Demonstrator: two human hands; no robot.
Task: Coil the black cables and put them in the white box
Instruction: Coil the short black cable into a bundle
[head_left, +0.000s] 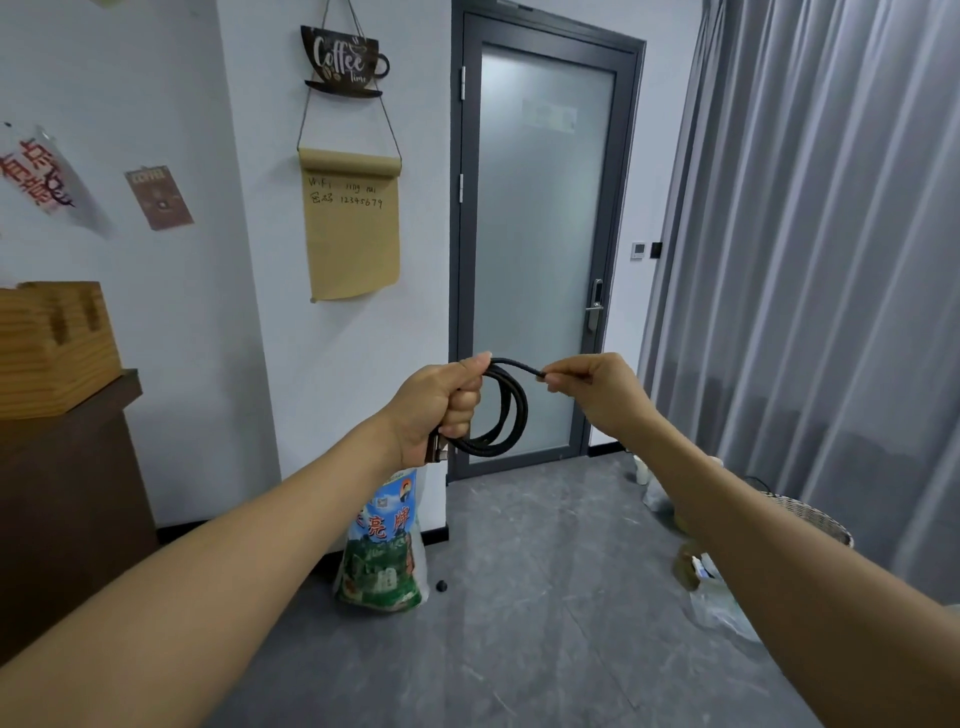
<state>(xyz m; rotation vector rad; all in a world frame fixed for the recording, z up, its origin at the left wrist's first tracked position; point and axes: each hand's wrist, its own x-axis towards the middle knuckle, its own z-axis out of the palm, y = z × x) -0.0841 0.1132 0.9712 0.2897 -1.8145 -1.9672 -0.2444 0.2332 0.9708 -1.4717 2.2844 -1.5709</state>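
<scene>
At frame centre, before the frosted glass door (540, 249), the left hand (441, 410) is clenched around a black cable (511, 410) gathered into loops. The right hand (597, 389) pinches the free end. To finish well, I would lay that last stretch onto matching loops without twisting. No white box is in view; the wicker basket (815, 517) at lower right shows no clear contents.

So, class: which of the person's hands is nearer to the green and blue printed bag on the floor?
Left. The left hand, gripping the coiled black cable, hangs almost directly above the bag. The right hand, pinching the cable's end, is farther off to the right.
</scene>
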